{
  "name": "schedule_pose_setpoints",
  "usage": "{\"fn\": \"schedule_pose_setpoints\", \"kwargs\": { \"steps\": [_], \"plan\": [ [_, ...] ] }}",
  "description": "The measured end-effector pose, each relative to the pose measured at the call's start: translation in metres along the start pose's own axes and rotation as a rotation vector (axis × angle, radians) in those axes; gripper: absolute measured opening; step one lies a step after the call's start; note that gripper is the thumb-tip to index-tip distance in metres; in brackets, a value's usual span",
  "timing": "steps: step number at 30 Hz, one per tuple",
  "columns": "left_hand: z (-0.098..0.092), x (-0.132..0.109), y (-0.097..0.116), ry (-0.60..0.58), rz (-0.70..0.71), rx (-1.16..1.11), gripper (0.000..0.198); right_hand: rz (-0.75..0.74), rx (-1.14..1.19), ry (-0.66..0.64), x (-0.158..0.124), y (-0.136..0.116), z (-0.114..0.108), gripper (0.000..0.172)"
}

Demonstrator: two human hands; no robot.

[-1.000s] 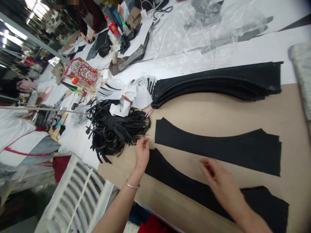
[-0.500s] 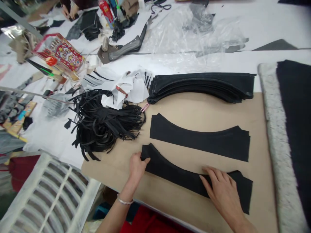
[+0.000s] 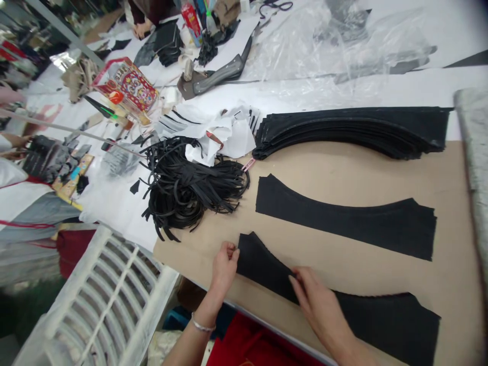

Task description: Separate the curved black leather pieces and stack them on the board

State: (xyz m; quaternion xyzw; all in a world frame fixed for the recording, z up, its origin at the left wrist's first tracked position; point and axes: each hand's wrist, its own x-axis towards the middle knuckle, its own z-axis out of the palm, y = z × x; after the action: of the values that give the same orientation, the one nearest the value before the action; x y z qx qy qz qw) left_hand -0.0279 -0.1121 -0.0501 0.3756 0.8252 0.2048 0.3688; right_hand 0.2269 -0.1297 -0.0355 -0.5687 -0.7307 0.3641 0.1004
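A curved black fabric piece (image 3: 381, 320) lies nearest me on the tan board (image 3: 213, 236). My left hand (image 3: 224, 267), a bracelet at its wrist, is closed with the fingers curled at the piece's left end. My right hand (image 3: 320, 300) crosses the middle of the same piece, thumb and fingertips drawn together on its curved upper edge. Just beyond lies a second black piece (image 3: 343, 221) of like shape, flat and untouched. Farther back rests a stack of black curved pieces (image 3: 354, 127).
Left of the pieces sits a heap of black strips (image 3: 183, 183), with crumpled white paper (image 3: 232, 132) behind. A pink clip (image 3: 248, 164) is by the stack. A white slatted rack (image 3: 102, 300) stands at lower left. Clear plastic (image 3: 305, 51) covers the back. Another person's hand (image 3: 142, 29) shows far off.
My right hand has slid leftward along the near piece and its fingers have drawn together. My left fingers have curled in at the end. The view has shifted left.
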Motion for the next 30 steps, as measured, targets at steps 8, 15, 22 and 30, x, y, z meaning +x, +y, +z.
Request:
{"fn": "schedule_pose_setpoints", "kwargs": {
  "steps": [8,15,22,30],
  "plan": [
    [-0.033,0.006,-0.021,0.054,-0.022,-0.165,0.012,0.029,-0.256,-0.235,0.076,-0.113,0.063,0.016],
    [-0.032,0.004,-0.024,-0.001,-0.083,-0.366,0.014,0.031,-0.207,-0.279,0.073,-0.099,0.062,0.032],
    [-0.026,-0.008,0.005,-0.111,-0.131,-0.495,0.023,-0.009,0.242,-0.291,0.073,-0.069,0.048,0.018],
    [0.014,-0.019,0.023,-0.233,0.159,-0.194,0.022,0.104,0.868,-0.28,0.067,-0.038,0.04,0.018]
  ]
}}
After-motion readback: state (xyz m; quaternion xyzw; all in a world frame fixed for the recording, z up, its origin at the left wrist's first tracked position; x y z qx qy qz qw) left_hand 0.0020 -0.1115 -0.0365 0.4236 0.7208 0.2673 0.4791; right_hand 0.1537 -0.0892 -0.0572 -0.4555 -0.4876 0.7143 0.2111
